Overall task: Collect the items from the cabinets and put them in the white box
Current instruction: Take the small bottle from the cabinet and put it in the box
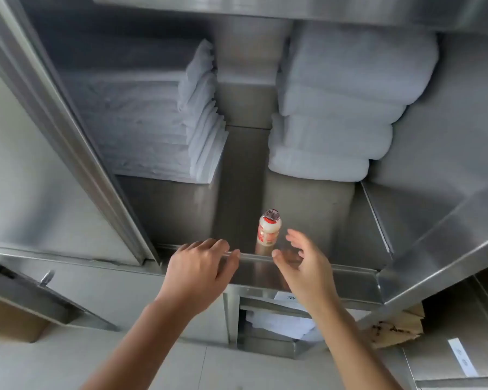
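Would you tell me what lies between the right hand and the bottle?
Nothing; the head view shows only bare shelf between right hand and bottle.

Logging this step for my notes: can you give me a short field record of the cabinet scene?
bottle: upright on the cabinet floor, near the front, untouched
left hand: holds the front rail
right hand: fingers spread, just right of the bottle, apart from it
back left: folded white towels, stacked
back right: rolled white towels, stacked
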{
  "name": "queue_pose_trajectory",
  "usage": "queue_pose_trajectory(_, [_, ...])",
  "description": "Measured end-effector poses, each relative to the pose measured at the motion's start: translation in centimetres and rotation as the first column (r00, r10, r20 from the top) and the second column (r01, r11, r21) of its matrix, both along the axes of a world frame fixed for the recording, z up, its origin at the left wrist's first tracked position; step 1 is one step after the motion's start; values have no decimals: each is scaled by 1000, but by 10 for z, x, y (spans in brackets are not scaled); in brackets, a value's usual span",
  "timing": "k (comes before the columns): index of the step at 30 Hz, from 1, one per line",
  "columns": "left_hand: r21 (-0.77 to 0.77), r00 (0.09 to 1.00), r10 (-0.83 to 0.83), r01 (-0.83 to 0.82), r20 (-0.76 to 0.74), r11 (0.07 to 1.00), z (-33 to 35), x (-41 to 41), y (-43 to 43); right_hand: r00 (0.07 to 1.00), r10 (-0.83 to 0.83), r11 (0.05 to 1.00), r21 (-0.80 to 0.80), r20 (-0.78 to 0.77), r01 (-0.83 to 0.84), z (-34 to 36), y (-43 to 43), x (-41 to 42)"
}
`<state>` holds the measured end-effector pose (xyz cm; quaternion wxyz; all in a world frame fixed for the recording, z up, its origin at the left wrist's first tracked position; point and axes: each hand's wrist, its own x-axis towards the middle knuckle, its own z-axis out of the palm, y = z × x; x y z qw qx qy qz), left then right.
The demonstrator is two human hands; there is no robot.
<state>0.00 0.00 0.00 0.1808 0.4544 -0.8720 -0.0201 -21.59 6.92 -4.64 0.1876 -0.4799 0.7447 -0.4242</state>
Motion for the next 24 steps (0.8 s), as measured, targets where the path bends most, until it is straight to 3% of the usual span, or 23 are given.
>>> queue_pose_trajectory(10, [-3, 997, 22, -22, -76, 1000, 16, 3, -5, 985, -98, 994, -34, 144, 104, 3, -53, 24])
queue_pose_trajectory(15, [17, 997, 39, -38, -59, 999, 30, 10, -2, 967, -88, 987, -110, 240, 117, 17, -34, 23])
queue_pose_trajectory(24, [-62, 980, -43, 31, -193, 998, 62, -3, 10, 958, -53, 962, -245, 281, 125, 79, 17, 12])
